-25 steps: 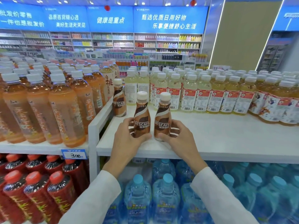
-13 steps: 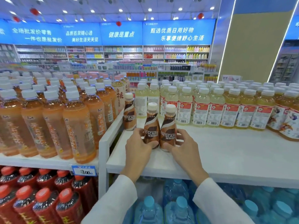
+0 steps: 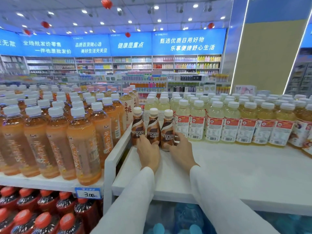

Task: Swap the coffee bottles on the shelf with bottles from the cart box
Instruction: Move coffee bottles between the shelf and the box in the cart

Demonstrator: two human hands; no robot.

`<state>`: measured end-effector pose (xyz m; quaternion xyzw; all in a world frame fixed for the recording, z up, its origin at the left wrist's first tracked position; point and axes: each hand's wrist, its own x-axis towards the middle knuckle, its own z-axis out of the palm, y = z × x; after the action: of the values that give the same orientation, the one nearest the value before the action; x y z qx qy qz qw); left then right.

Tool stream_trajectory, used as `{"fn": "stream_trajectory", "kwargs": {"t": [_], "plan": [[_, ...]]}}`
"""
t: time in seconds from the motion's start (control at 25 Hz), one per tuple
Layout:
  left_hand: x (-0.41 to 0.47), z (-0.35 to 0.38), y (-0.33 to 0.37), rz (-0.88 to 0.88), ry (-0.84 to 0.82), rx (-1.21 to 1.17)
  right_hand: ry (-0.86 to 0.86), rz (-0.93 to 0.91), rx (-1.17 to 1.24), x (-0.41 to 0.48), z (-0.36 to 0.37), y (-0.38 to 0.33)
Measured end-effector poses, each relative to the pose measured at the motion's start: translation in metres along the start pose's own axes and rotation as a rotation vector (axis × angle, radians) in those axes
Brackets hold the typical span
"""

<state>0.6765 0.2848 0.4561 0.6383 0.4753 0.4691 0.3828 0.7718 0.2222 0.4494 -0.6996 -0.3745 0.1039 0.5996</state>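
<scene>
Three brown Nescafe coffee bottles with cream caps stand upright in a row at the back left of the white shelf (image 3: 236,169). My left hand (image 3: 148,152) grips the middle coffee bottle (image 3: 153,127) low on its body. My right hand (image 3: 181,152) grips the right coffee bottle (image 3: 167,129) near its base. The left coffee bottle (image 3: 137,125) stands free next to the shelf's white side wall, close beside the middle one. The cart box is out of view.
Tall orange tea bottles (image 3: 81,144) crowd the neighbouring shelf on the left. Rows of pale yellow drink bottles (image 3: 214,122) stand behind and to the right of the coffee. Red-capped dark bottles (image 3: 42,220) and blue water bottles (image 3: 168,222) fill the lower shelves.
Both hands have pushed their two coffee bottles back across the shelf until they line up beside the third bottle. The camera has tilted upward.
</scene>
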Motion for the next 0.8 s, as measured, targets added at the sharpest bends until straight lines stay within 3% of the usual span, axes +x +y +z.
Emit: {"fn": "stream_trajectory", "kwargs": {"t": [0.8], "plan": [[0.005, 0.001, -0.003, -0.015, 0.048, -0.003, -0.007, -0.078, -0.012, 0.011, 0.013, 0.013]]}}
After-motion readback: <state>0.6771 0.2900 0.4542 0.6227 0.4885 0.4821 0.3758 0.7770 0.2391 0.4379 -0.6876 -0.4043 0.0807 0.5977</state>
